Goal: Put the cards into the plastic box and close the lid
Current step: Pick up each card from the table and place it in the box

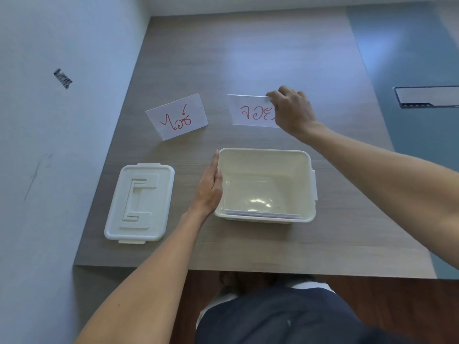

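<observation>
An open cream plastic box [265,155] sits on the table in front of me, with white cards [263,214] lying against its near wall. My left hand [210,187] rests flat against the box's left side. My right hand [291,110] pinches the top right corner of a white card with red writing [250,112], which stands just beyond the box. A second white card with red writing [177,116] stands to the left of it. The box's lid [140,203] lies flat on the table, left of the box.
The wooden table [248,58] meets a pale wall [62,120] on the left. Its near edge runs just below the box and lid. A metal-framed floor panel [427,96] lies far right, off the table.
</observation>
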